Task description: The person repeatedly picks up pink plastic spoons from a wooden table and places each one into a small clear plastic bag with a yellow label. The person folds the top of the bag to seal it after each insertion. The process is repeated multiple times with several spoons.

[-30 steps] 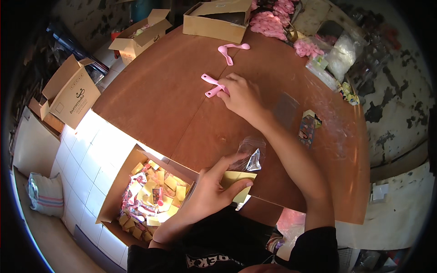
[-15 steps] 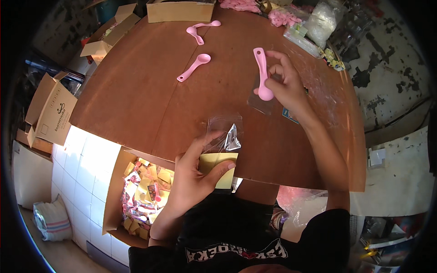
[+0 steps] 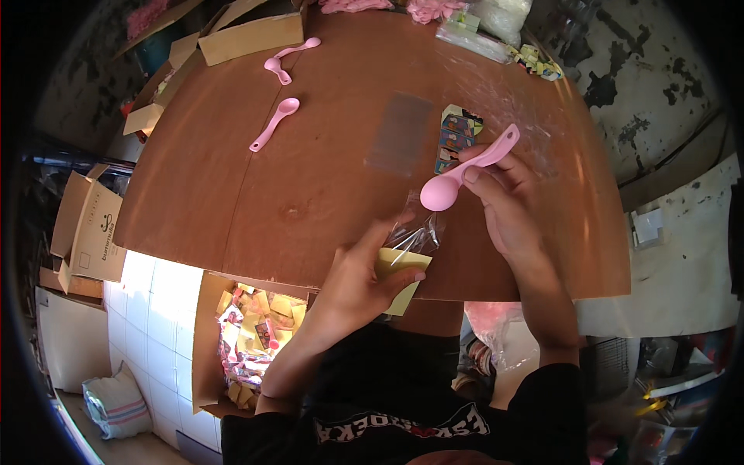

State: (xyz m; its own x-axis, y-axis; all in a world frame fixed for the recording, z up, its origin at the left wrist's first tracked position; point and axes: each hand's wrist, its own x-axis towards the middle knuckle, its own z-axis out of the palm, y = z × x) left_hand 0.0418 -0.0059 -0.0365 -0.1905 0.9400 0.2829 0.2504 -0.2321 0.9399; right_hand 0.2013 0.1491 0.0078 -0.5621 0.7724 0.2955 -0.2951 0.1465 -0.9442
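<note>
Spoon in right hand, card in left hand at table edge, room leftward

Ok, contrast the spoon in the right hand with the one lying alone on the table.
The held spoon is pinched in the right hand; the lone spoon lies on the table. In the picture, the held spoon's bowl points lower left, the lone spoon's upper right. Both are pink with holed handles.

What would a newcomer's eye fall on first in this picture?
Probably the pink measuring spoon in the right hand, near the clear plastic bag and yellow card in the left hand. Three more pink spoons lie toward the brown table's far left. At lower left, a sunlit open cardboard box is heaped with yellow pieces.
</note>
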